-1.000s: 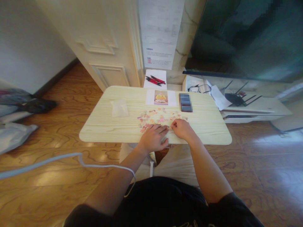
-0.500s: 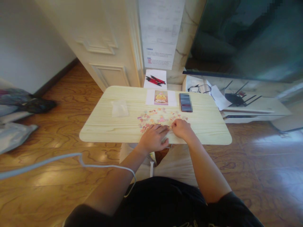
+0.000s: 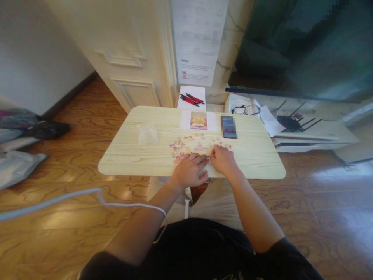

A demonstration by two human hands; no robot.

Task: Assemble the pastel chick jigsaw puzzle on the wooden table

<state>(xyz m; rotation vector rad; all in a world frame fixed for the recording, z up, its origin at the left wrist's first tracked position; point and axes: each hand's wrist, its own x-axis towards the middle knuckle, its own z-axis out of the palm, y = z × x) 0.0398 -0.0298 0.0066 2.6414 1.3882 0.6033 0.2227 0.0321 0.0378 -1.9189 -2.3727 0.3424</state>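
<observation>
Okay, left hand point(image 3: 190, 170) palm down near the front edge of the table point(image 3: 122, 153), fingers stretched toward the right and lying side by side, thumb held apart from them. Nothing visibly pinched there. Small colorful puzzle pieces point(image 3: 199, 147) show just beyond its knuckles and along its left side, mostly pinks, oranges and purples; some sit partly behind the fingers. What lies beneath the palm is hidden.

Right hand point(image 3: 223, 159) just beside the left fingertips, fingers curled in, thumb and index drawn close together. Can't tell whether a piece is pinched between them; too small and partly covered by the hand. Tiny dark spots on pieces show around the left fingers and in the narrow gap between the two hands. More pieces lie right past the curled knuckles, on the far side of the grip, so the spread runs in a loose arc from left of the left hand to the far side of the right hand.

Beyond the pieces, near the far edge: printed picture point(image 3: 199, 120) of a yellow character on white paper, roughly in line with the hands. Phone point(image 3: 229, 127) to its right, screen pixelated. Clear plastic bag point(image 3: 148, 133) off to the left, well apart from both hands. Red-and-black pens point(image 3: 191, 100) on a white surface behind the table.
</observation>
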